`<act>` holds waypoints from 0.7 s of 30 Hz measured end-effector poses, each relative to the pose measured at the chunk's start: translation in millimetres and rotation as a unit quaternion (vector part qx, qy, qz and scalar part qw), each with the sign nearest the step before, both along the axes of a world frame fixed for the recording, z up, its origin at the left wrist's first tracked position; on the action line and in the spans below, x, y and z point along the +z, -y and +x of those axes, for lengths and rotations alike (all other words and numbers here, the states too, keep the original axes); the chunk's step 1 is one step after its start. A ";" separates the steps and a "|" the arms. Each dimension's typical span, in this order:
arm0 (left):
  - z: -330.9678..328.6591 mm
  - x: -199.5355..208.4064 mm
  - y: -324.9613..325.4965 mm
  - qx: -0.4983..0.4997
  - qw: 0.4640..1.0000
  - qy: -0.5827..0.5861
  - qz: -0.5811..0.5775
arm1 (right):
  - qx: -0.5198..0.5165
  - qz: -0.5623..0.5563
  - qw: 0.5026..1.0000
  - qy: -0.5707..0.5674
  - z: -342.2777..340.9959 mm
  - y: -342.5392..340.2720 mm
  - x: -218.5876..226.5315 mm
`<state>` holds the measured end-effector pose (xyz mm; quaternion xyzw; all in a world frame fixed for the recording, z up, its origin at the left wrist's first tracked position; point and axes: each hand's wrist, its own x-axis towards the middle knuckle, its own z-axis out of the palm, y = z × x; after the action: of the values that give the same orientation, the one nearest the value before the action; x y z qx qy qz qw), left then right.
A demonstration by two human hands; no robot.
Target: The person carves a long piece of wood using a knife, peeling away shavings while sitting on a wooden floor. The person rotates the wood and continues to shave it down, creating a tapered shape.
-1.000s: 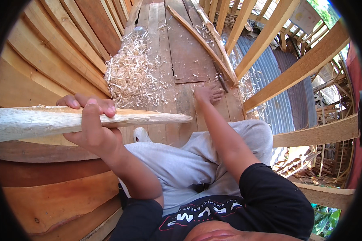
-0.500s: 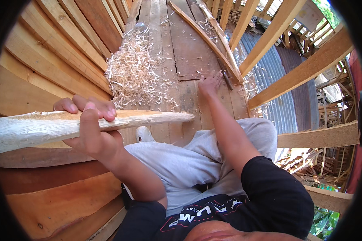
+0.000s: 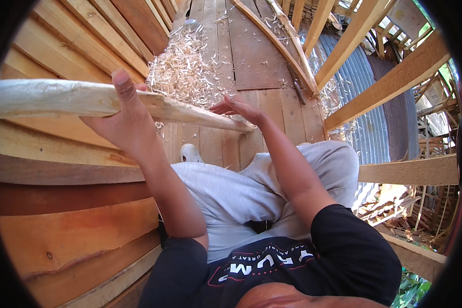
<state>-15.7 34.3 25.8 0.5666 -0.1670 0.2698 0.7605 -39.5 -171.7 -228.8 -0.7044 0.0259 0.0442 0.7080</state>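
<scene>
Wooden pole: clamped in left hand, running 9 to 3 o'clock; tip at 5 o'clock from right hand, fingers apart.

1. left hand in a grip, thumb upright, other fingers mostly hidden.
2. left forearm slanting up-left from a bent elbow.
3. right hand loose, fingers outstretched leftward.
4. right arm stretched forward, wrist bent inward.

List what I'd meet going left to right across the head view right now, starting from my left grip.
Left grip → heap of pale wood shavings → right grip → slim dark object → blue-grey corrugated metal sheet.
</scene>
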 end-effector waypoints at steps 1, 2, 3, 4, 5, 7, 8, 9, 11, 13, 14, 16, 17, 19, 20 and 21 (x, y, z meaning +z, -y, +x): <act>2.8 -1.5 -0.8 -0.013 1.000 0.016 0.013 | 0.030 -0.061 0.998 0.015 -4.6 3.9 -1.1; 2.0 -1.5 -1.8 -0.032 0.999 0.010 0.023 | 0.061 -0.122 0.990 0.031 -7.3 4.0 -3.1; 2.8 -3.9 -9.6 -0.040 0.998 0.004 0.042 | 0.020 -0.092 0.994 0.052 -13.6 -19.1 13.5; 1.7 -4.9 -12.6 -0.055 0.997 -0.003 0.055 | 0.017 -0.091 0.995 0.028 -16.8 -21.1 18.4; 10.2 -10.1 -21.6 0.042 0.986 0.050 0.156 | 0.014 -0.090 0.996 0.004 -17.9 -18.3 21.8; 3.4 -11.6 -40.1 -0.026 0.975 0.010 0.219 | -0.022 -0.099 0.995 -0.005 -16.6 -20.0 16.1; -1.2 -12.6 -48.8 -0.059 0.967 -0.012 0.249 | -0.052 -0.104 0.993 -0.013 -14.2 -23.0 13.0; -6.0 -17.4 -61.4 -0.036 0.964 0.033 0.261 | -0.078 -0.105 0.991 -0.018 -9.0 -30.2 11.3; -20.5 -30.8 -92.4 -0.067 0.950 0.034 0.302 | -0.123 -0.100 0.987 -0.026 -3.2 -30.0 2.8; -49.2 -49.2 -125.0 -0.054 0.930 0.029 0.363 | -0.144 -0.076 0.986 -0.027 0.7 -30.6 -9.4; -65.0 -60.9 -143.2 -0.034 0.904 0.030 0.425 | -0.129 -0.085 0.988 -0.022 1.4 -26.8 -13.2; -102.6 -80.0 -188.6 0.005 0.835 0.028 0.550 | -0.105 -0.074 0.992 -0.013 4.2 -30.3 -11.9; -121.1 -96.5 -210.8 0.028 0.761 0.036 0.648 | -0.106 -0.066 0.992 -0.011 5.4 -27.1 -15.0; -164.1 -121.7 -249.9 0.039 0.634 -0.012 0.772 | -0.103 -0.059 0.993 -0.010 6.9 -30.6 -17.4; -184.3 -133.9 -264.5 0.026 0.596 -0.066 0.800 | -0.102 -0.066 0.993 -0.011 6.8 -30.5 -16.4; -198.9 -143.3 -275.6 0.013 0.555 -0.118 0.823 | -0.102 -0.072 0.992 -0.009 7.2 -30.1 -15.6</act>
<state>-214.6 309.9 -117.6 0.9745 -0.2179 -0.0447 -0.0283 -32.3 -141.6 -244.4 -0.7469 0.1073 -0.0241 0.6557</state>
